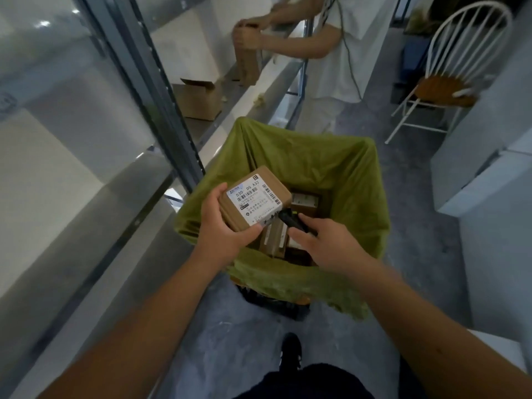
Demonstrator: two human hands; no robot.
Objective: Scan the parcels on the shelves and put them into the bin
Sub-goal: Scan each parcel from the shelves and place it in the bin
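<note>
Hovering parcel [253, 197], left grip [221, 226], inside bin [371, 180] rim

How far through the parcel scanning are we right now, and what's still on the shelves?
Done: several cardboard parcels already lie in the green-lined bin. In hand: the left hand grips a small brown labelled box over the bin, while the right hand holds a black handheld scanner at its label. Left: an open cardboard box remains on the grey metal shelf; other shelves are mostly out of view.

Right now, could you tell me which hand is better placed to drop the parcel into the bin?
Left. The left hand already grips the parcel above the green-lined bin, while the right hand holds the scanner.
</note>
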